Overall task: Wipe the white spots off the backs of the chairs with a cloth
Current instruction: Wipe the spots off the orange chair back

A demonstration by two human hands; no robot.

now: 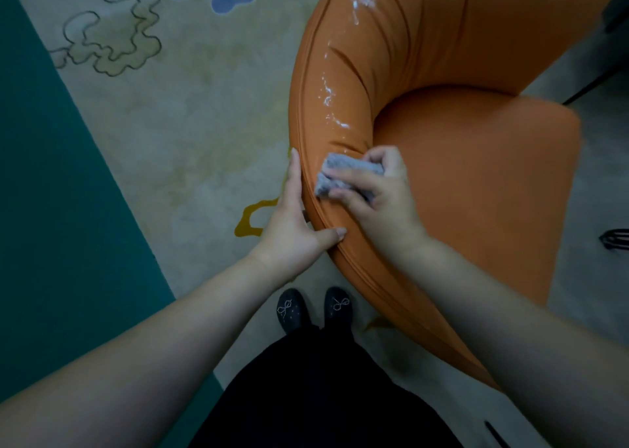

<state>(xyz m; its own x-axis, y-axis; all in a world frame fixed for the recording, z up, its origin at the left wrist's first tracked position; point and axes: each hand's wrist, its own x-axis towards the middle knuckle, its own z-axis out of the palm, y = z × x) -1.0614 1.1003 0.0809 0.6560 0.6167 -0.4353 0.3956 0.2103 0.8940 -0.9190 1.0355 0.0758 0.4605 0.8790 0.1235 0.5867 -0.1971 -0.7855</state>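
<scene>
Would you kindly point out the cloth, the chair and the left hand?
cloth (343, 175), head view, its grey middle.
chair (476, 161), head view, its orange seat.
left hand (289, 223), head view, its back.

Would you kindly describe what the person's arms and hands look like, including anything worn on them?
Both forearms are bare, with no sleeves, gloves, watch or rings visible. The left hand has longish, unpainted-looking nails; the right hand is equally unadorned.

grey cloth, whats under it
The grey cloth, gripped by the right hand, lies on the orange chair back. Any white spots beneath it are covered.
</scene>
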